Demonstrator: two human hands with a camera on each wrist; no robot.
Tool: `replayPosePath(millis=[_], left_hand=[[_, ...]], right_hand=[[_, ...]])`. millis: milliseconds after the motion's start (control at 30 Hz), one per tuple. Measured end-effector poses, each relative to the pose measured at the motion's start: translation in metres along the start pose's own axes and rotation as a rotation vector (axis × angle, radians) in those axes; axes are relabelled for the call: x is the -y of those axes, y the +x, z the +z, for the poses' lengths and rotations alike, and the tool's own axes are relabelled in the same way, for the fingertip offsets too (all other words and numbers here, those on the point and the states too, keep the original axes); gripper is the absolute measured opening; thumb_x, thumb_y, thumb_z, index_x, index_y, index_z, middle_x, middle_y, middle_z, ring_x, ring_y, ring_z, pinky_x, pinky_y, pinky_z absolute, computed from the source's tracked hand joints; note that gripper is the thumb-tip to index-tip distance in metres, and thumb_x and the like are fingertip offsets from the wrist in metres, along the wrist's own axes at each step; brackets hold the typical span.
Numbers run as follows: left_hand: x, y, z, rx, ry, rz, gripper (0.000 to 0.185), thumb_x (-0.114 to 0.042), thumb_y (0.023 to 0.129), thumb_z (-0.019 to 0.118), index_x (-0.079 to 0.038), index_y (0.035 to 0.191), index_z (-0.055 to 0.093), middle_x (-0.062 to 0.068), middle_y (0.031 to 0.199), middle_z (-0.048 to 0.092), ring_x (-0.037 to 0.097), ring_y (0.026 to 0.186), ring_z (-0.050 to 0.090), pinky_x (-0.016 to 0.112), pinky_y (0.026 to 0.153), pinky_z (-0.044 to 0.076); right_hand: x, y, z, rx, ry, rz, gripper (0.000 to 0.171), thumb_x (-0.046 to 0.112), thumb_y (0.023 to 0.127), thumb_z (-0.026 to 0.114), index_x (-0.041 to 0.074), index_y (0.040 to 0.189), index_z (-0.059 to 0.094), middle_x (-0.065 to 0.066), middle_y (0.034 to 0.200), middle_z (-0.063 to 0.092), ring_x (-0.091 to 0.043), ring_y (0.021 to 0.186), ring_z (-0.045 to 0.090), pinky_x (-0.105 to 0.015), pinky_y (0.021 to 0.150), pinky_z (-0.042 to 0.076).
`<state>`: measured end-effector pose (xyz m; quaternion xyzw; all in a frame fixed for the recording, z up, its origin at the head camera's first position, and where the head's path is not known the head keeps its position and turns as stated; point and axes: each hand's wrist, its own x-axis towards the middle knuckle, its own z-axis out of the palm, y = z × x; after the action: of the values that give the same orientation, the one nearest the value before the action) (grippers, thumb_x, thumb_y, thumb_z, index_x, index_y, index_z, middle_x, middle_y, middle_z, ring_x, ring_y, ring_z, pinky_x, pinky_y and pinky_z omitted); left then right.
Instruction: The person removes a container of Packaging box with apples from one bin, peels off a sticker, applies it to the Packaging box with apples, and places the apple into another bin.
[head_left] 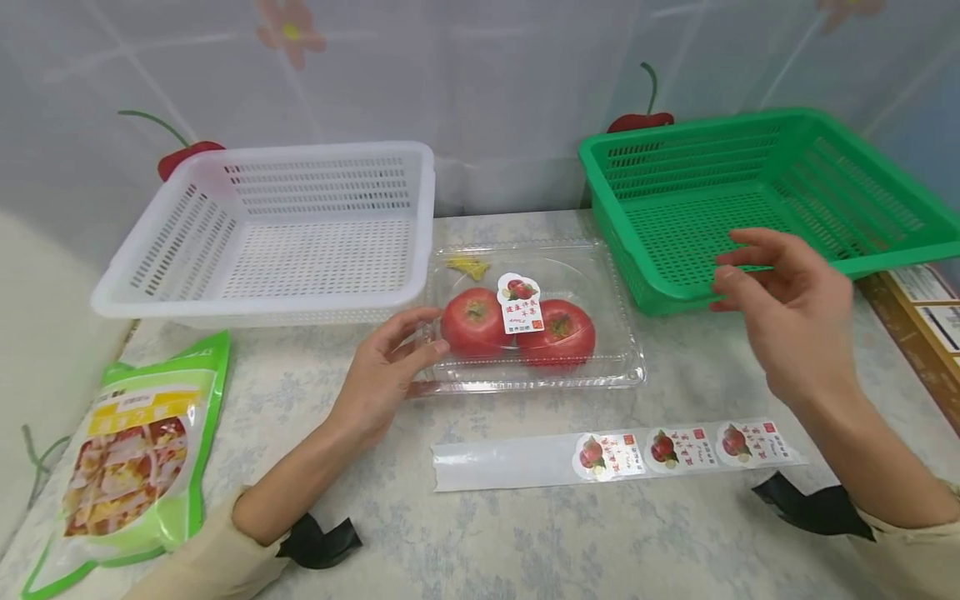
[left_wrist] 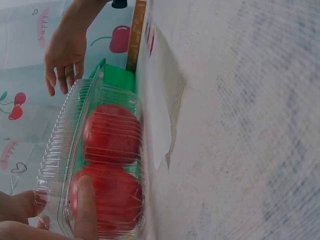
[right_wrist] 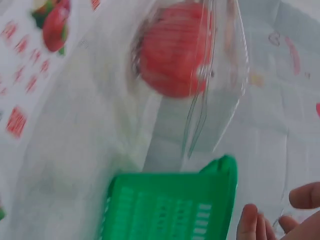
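A clear plastic clamshell box (head_left: 525, 386) lies closed on the table with two red apples (head_left: 472, 323) inside. On its lid is a white apple sticker (head_left: 519, 304). My left hand (head_left: 386, 367) holds the box at its left end; in the left wrist view the thumb (left_wrist: 86, 205) lies along the front wall, with fingers around the end. My right hand (head_left: 798, 317) is raised in the air by the near edge of the green basket (head_left: 626, 233), fingers loosely bent and holding nothing. Nearer me lies a backing strip (head_left: 502, 467) with three apple stickers at its right part.
A white perforated basket (head_left: 262, 304) stands at the back left. At the left edge lies a green and clear food bag (head_left: 135, 467). Some yellow shreds (head_left: 468, 267) show at the box's back left. A patterned curtain (head_left: 517, 100) hangs behind the baskets.
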<state>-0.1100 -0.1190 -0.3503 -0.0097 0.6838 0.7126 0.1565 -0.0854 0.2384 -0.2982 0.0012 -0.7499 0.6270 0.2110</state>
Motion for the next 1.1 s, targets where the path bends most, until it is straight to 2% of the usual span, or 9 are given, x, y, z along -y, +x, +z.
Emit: replayPosePath(millis=[100, 200, 267, 333, 400, 500, 633, 867, 1100], left_hand=[[0.0, 0.0, -0.001, -0.001, 0.01, -0.002, 0.046, -0.005, 0.092, 0.067, -0.01, 0.137, 0.055, 0.009, 0.136, 0.053, 0.022, 0.118, 0.055, 0.037, 0.079, 0.058], [0.0, 0.0, -0.001, 0.001, 0.017, -0.003, 0.046, -0.005, 0.093, 0.067, -0.011, 0.137, 0.054, 0.008, 0.136, 0.053, 0.023, 0.12, 0.054, 0.037, 0.079, 0.058], [0.001, 0.0, -0.001, 0.005, 0.017, -0.001, 0.046, -0.005, 0.093, 0.067, -0.01, 0.137, 0.054, 0.008, 0.136, 0.053, 0.023, 0.12, 0.054, 0.037, 0.08, 0.058], [0.001, 0.001, 0.0, 0.011, 0.017, 0.0, 0.046, -0.005, 0.093, 0.067, -0.01, 0.137, 0.054, 0.008, 0.136, 0.052, 0.023, 0.121, 0.054, 0.037, 0.08, 0.058], [0.001, 0.001, 0.001, 0.015, 0.019, 0.002, 0.046, -0.005, 0.093, 0.067, -0.01, 0.137, 0.054, 0.008, 0.136, 0.052, 0.023, 0.121, 0.053, 0.037, 0.081, 0.058], [0.0, 0.001, 0.002, 0.022, 0.018, 0.001, 0.046, -0.005, 0.093, 0.066, -0.01, 0.137, 0.053, 0.007, 0.137, 0.05, 0.024, 0.121, 0.053, 0.038, 0.08, 0.058], [-0.003, 0.001, 0.001, 0.047, 0.032, -0.004, 0.043, -0.005, 0.094, 0.061, -0.012, 0.136, 0.051, 0.005, 0.143, 0.043, 0.025, 0.118, 0.054, 0.04, 0.08, 0.058], [-0.01, -0.001, -0.003, 0.108, 0.039, -0.024, 0.055, -0.004, 0.094, 0.054, -0.018, 0.146, 0.045, -0.001, 0.154, 0.029, 0.029, 0.119, 0.048, 0.044, 0.079, 0.057], [-0.013, -0.011, 0.005, 0.047, -0.03, -0.064, 0.058, -0.002, 0.091, 0.056, -0.02, 0.146, 0.048, -0.007, 0.153, 0.032, 0.026, 0.124, 0.045, 0.038, 0.077, 0.057]], right_hand=[[-0.008, 0.008, -0.017, -0.201, 0.133, 0.131, 0.033, -0.005, 0.091, 0.063, 0.008, 0.122, 0.065, -0.005, 0.097, 0.052, -0.013, 0.079, 0.056, -0.015, 0.062, 0.053], [-0.02, 0.019, -0.031, -0.404, 0.045, 0.284, 0.041, 0.005, 0.094, 0.063, 0.02, 0.132, 0.058, 0.002, 0.101, 0.038, -0.009, 0.075, 0.041, -0.01, 0.06, 0.038], [-0.038, 0.027, -0.046, -0.477, 0.009, 0.358, 0.05, 0.015, 0.095, 0.065, 0.031, 0.139, 0.049, 0.006, 0.104, 0.029, -0.012, 0.071, 0.031, -0.017, 0.059, 0.028], [-0.05, 0.033, -0.054, -0.523, 0.044, 0.412, 0.059, 0.018, 0.095, 0.065, 0.036, 0.145, 0.04, 0.013, 0.12, 0.028, -0.007, 0.084, 0.039, -0.02, 0.071, 0.033], [-0.057, 0.037, -0.062, -0.492, 0.146, 0.454, 0.069, 0.019, 0.095, 0.065, 0.041, 0.15, 0.03, 0.017, 0.141, 0.019, -0.009, 0.114, 0.044, -0.025, 0.094, 0.037], [-0.056, 0.038, -0.063, -0.391, 0.272, 0.508, 0.075, 0.02, 0.099, 0.058, 0.046, 0.154, 0.014, 0.016, 0.159, -0.004, -0.018, 0.147, 0.011, -0.046, 0.118, 0.015], [-0.058, 0.039, -0.066, -0.291, 0.373, 0.53, 0.074, 0.019, 0.102, 0.053, 0.051, 0.151, 0.009, 0.017, 0.158, -0.006, -0.021, 0.146, 0.013, -0.048, 0.115, 0.02], [-0.062, 0.041, -0.059, -0.332, 0.438, 0.504, 0.076, 0.013, 0.099, 0.058, 0.05, 0.15, 0.016, 0.016, 0.156, -0.002, -0.018, 0.138, 0.026, -0.048, 0.114, 0.022], [-0.063, 0.041, -0.057, -0.342, 0.391, 0.49, 0.082, 0.016, 0.095, 0.065, 0.049, 0.15, 0.015, 0.017, 0.156, -0.004, -0.014, 0.136, 0.03, -0.051, 0.111, 0.03]])
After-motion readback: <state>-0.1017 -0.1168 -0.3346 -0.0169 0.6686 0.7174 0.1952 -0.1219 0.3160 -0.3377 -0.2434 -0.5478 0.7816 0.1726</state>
